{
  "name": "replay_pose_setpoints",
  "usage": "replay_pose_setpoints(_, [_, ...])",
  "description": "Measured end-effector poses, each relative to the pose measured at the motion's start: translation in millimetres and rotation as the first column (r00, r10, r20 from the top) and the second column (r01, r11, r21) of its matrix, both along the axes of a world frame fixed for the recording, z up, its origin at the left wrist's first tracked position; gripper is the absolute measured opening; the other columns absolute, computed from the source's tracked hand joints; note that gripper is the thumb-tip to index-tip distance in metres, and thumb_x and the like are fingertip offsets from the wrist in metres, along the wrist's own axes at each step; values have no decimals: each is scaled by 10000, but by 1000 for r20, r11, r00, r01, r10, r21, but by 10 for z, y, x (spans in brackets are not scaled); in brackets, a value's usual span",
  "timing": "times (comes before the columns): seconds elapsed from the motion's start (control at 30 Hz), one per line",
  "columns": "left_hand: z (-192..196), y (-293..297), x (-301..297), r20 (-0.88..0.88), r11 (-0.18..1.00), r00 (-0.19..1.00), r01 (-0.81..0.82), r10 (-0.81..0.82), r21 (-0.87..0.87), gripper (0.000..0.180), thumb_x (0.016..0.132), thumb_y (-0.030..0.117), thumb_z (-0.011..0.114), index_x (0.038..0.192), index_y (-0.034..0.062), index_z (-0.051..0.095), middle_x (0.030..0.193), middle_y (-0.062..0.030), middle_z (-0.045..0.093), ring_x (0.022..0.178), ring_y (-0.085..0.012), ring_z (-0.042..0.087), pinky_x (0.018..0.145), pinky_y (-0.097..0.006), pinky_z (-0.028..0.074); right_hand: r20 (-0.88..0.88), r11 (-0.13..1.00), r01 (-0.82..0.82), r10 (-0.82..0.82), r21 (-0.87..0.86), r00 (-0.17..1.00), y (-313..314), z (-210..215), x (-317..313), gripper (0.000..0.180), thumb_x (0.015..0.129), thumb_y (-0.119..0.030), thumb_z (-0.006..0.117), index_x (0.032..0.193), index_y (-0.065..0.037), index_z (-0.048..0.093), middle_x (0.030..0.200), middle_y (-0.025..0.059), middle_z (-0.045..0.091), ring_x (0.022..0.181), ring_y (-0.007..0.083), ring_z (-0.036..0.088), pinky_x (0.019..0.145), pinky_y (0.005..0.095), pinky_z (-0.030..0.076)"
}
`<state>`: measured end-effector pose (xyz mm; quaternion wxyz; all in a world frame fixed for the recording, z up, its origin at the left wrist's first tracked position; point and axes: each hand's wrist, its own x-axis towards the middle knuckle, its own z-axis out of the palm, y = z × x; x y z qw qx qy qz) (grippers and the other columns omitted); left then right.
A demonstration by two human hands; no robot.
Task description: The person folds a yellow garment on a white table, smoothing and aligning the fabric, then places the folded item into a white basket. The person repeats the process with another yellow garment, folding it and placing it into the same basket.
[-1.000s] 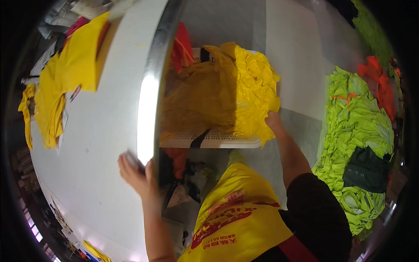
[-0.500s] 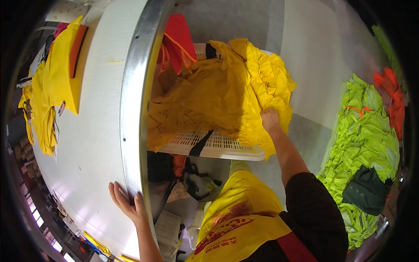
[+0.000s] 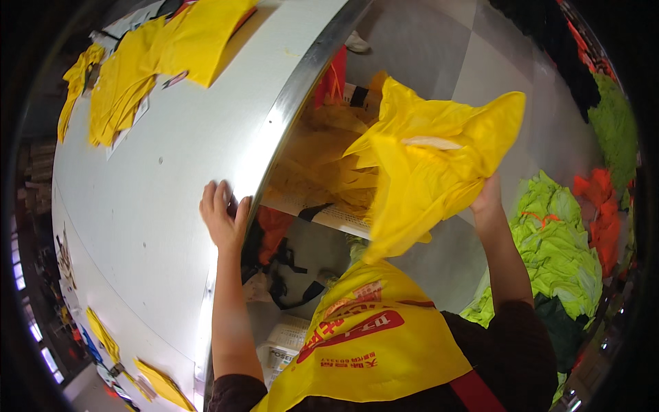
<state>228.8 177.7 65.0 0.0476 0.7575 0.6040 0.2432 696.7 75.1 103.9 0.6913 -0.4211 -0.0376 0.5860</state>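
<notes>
My right hand grips a yellow fabric piece, lifted over the floor and spread loosely with a pale strip in its middle. Most of my right fingers are behind the cloth. To the left, my left hand rests at the white table's metal-trimmed edge, fingers apart and holding nothing. Below the lifted piece, partly under the table edge, stands a white slotted basket with more yellow fabric in it. A red cloth hangs at its far side.
Stacked yellow pieces lie at the table's far left, with small snips beside them. A heap of lime-green garments and an orange one lie on the right. Black straps and bags are under the table.
My right hand has lifted a yellow piece out of the basket and moved it up and right. My left hand stays at the table edge, while the view has turned.
</notes>
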Motion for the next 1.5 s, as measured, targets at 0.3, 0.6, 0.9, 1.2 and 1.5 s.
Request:
replay_pose_setpoints(0.3, [170,-1560,129,270,882,880,442,-391,-164,527,716,221,704,1164,23,508,1200,-185,487,1131,-352,450,945,-425,364,279,940,100,-197,326,940,-303,1716,-1321,297,924,-250,480,1123,-41,549,1055,77,604,948,166,578,826,320,466])
replay_pose_setpoints(0.6, [533,-2799,-84,686,927,722,310,-86,-210,682,710,359,694,1247,35,427,1230,-183,464,1148,-352,437,973,-461,334,810,252,-817,161,519,564,-1339,2102,-4134,203,926,-164,498,993,-14,617,958,48,618,861,87,573,744,238,460])
replay_pose_setpoints(0.9, [1068,-3528,-1756,786,973,575,-98,228,-211,737,727,434,658,1290,46,382,1272,-170,438,1179,-336,418,993,-463,324,876,-162,-925,410,345,254,-1364,2598,-4029,226,852,-198,596,969,-6,616,910,91,648,904,185,615,775,271,481])
replay_pose_setpoints(1.2, [2430,-4017,-3307,729,889,640,-447,242,98,794,745,509,622,1334,57,338,1315,-156,411,1211,-320,399,1013,-465,315,897,-484,-857,280,-177,-343,-1261,1714,-5567,510,700,-272,663,1146,-56,545,963,37,607,850,127,560,695,285,482])
replay_pose_setpoints(1.5, [2286,-4480,-3869,948,787,296,-555,-118,271,854,762,583,586,1377,68,294,1357,-142,384,1243,-304,380,1032,-467,305,618,177,-930,705,321,348,-787,2259,-5000,208,933,-190,480,1001,-23,584,957,69,633,834,123,622,722,224,512])
